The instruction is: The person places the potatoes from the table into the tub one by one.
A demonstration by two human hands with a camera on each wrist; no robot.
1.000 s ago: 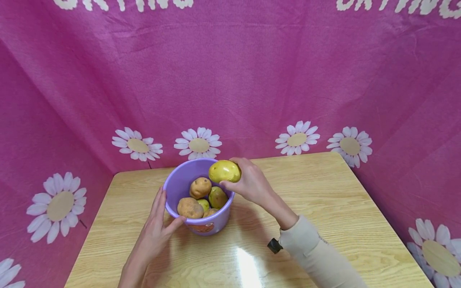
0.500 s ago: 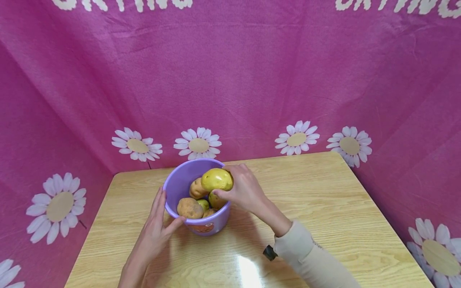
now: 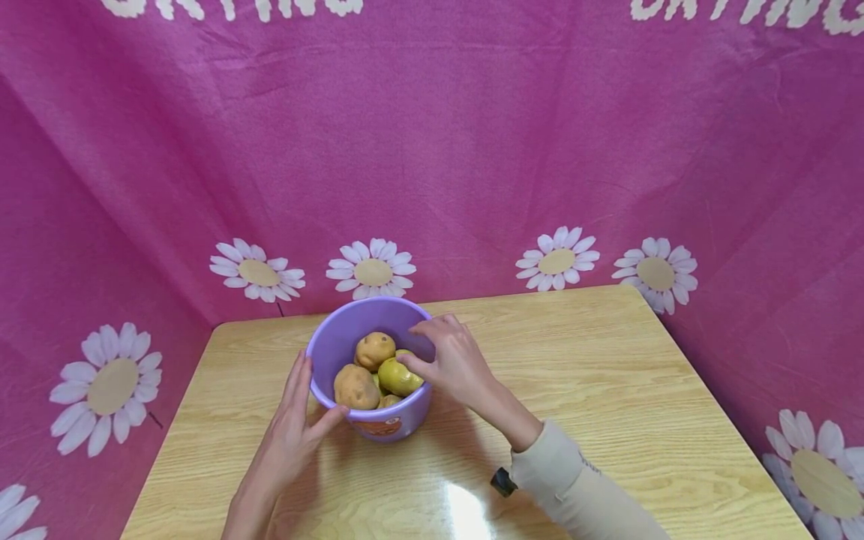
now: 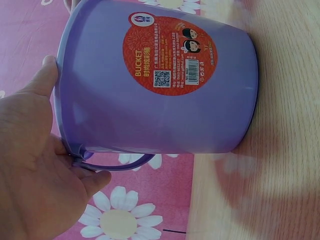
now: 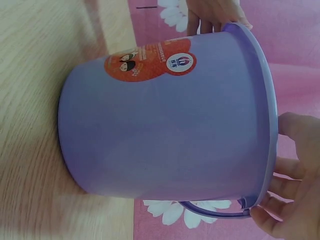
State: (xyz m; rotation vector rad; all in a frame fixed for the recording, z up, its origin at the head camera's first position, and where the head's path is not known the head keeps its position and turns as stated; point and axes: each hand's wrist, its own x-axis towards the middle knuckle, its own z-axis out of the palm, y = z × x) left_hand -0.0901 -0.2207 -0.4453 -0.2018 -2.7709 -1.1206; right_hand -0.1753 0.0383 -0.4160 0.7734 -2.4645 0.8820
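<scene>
A purple bucket (image 3: 413, 418) stands on the table with brown potatoes (image 3: 356, 387) and a glossy yellow mango-like fruit (image 3: 401, 378) inside. My left hand (image 3: 286, 441) touches the bucket's near-left side, its fingers extended along the outside and the thumb at the front rim. In the left wrist view, the fingers of this hand (image 4: 40, 165) lie beside the bucket's handle (image 4: 122, 165). Over the right rim reaches my right hand (image 3: 460, 363), thumb and fingers apart, with nothing between them. The right wrist view shows this hand (image 5: 300, 175) at the rim; the contents are hidden there.
The wooden table (image 3: 580, 390) extends to both sides of the bucket. A magenta cloth (image 3: 466, 165) with white daisies hangs behind and at both sides. A red label (image 4: 167, 55) is on the bucket's wall.
My right hand lowered the yellow fruit leftward into the bucket and let it go; it now lies among the potatoes. The left hand has stayed at the rim.
</scene>
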